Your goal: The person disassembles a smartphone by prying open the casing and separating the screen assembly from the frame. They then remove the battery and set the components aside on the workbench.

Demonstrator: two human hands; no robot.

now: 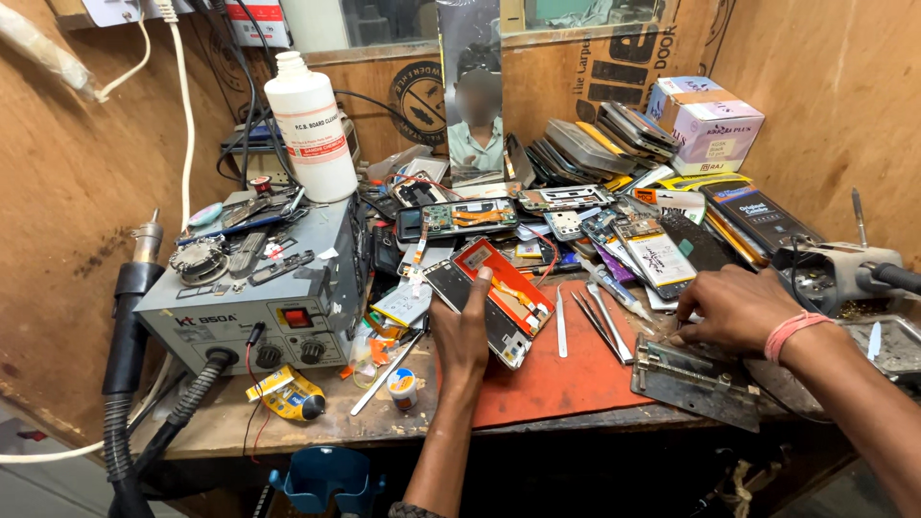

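An opened phone (pixel 491 299) is gripped in the left hand (pixel 460 331), propped up at a tilt just over the left edge of the red mat (pixel 566 379), near the middle of the bench. It's probably held that way so the insides face up toward the eyes and catch the light. The fingers are wrapped around the left edge, with the thumb resting across the face.

The phone itself looks stripped: back cover gone, an orange-red inner frame showing, some yellowish ribbon cable running across it, and a darker board section toward the lower end. Finer detail can't be made out.

The right hand (pixel 734 309) is resting curled over the clutter beside a metal clamp jig (pixel 696 376), fingertips down on the bench. Whether something small is pinched there can't be told.

Tweezers (pixel 606 321) are laid out in a row on the mat, close to both hands, likely parked for quick grabbing. The hot air station (pixel 251 302) sits off to the left with a white bottle (pixel 309 129) stood on top, out of the way.
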